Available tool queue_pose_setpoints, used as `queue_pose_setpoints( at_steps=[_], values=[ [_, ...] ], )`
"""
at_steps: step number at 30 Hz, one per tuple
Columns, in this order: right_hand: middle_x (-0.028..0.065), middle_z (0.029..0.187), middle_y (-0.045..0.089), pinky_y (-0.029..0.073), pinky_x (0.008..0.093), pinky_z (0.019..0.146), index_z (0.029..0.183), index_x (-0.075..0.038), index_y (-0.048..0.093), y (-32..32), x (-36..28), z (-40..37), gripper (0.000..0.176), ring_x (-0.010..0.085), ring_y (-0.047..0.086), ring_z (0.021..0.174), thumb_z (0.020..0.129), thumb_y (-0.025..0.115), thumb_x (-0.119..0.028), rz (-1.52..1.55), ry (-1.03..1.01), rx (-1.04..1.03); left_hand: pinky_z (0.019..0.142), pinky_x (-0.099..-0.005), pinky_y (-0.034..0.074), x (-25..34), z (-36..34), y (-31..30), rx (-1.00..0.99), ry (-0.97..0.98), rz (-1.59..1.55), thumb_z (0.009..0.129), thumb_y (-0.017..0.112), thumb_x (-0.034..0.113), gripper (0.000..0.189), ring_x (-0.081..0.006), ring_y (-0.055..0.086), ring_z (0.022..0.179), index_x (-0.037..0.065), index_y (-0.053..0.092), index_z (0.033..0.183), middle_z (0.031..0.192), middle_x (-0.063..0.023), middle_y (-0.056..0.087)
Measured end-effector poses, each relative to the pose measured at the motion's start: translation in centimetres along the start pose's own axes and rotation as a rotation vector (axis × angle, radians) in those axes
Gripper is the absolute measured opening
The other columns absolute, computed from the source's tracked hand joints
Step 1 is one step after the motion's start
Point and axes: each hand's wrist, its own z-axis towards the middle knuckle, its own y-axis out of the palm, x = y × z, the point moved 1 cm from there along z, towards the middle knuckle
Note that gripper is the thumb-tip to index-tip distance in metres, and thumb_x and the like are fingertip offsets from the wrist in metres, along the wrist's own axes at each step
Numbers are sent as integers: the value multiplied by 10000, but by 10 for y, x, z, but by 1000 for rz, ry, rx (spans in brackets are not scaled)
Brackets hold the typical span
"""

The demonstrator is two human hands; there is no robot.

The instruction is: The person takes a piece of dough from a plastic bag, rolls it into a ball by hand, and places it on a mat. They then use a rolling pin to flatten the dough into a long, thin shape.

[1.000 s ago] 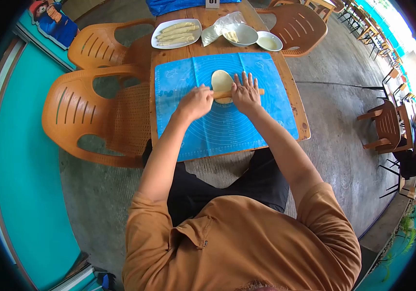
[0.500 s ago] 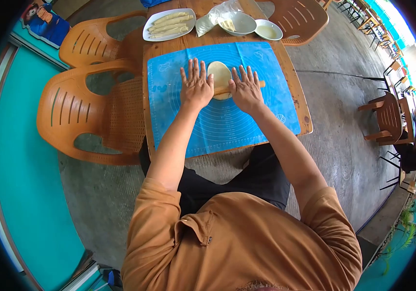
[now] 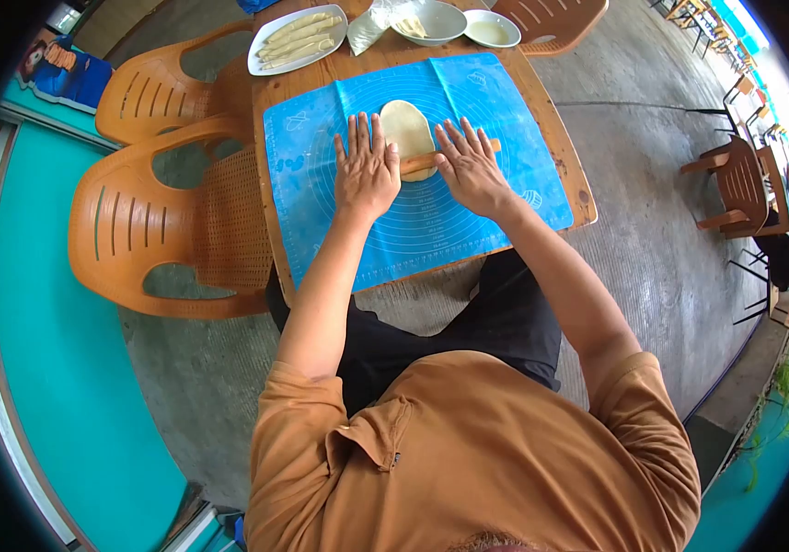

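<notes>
A thin oval of pale dough (image 3: 403,127) lies on a blue printed mat (image 3: 413,241). Across its lower part rests a wooden rolling pin (image 3: 420,163), slightly tilted, its right end higher. My left hand (image 3: 368,173) lies flat over the pin's left end, fingers stretched forward and the thumb beside the dough. Over the right part of the pin, my right hand (image 3: 473,167) is also flat with fingers spread, and the pin's tip pokes out past it. A little of the dough shows below the pin. Neither hand wraps round the pin.
Along the table's far edge stand a white plate (image 3: 336,52) of rolled dough pieces, a plastic bag (image 3: 368,29) with pale contents, a bowl (image 3: 449,37) holding pale strips, and a small dish (image 3: 492,34) of liquid. Orange chairs (image 3: 137,230) flank the wooden table (image 3: 581,198) on the left.
The whole view has turned slightly, so the table and mat appear tilted. The dough looks a little longer beyond the pin. Both hands stay flat on the pin.
</notes>
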Motion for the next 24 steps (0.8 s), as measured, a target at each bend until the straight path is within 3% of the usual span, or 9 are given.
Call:
queue_pose_setpoints(
  at_steps=[5,8,10,15,18,24],
  values=[
    [158,1726,242,55,525,1322,1661,-78,273,1,7,-14,616,359,88,1623,1117,385,-344,-54,-109,35,1314,-537,54,3,-12,-5,-26,30,0,1134,201,421,669,-339,106,1627,24,177,1672,1739,-212,166],
    [161,1727,238,55,524,1323,1662,-77,267,-1,10,-20,629,363,98,1621,1101,428,-312,-67,-144,31,1307,-561,61,3,-12,-9,-2,64,-83,1130,221,420,664,-370,116,1621,18,236,1658,1719,-239,214],
    [156,1726,243,57,523,1324,1663,-80,267,-2,9,-16,623,363,103,1620,1107,409,-323,-64,-131,26,1310,-557,52,1,-8,-10,-158,24,-72,1130,194,427,654,-348,102,1626,59,234,1669,1734,-208,192],
    [143,1718,274,69,522,1325,1662,-88,274,-1,6,2,604,360,115,1619,1125,342,-354,-17,-83,3,1314,-555,30,-5,22,-12,-309,-46,-29,1124,140,456,668,-303,73,1634,85,263,1666,1754,-155,152],
    [138,1710,297,82,526,1323,1659,-90,285,0,5,10,599,361,132,1616,1132,303,-375,-53,-58,26,1318,-528,35,-11,41,-11,-468,-100,-18,1120,129,498,665,-270,80,1635,159,273,1674,1764,-96,148],
    [135,1698,326,87,545,1318,1651,-141,337,3,6,9,579,359,169,1608,1137,344,-408,-97,-60,22,1322,-497,102,-14,74,-22,-649,-98,35,1118,133,472,656,-278,147,1625,148,279,1670,1757,-104,171]
  ],
)
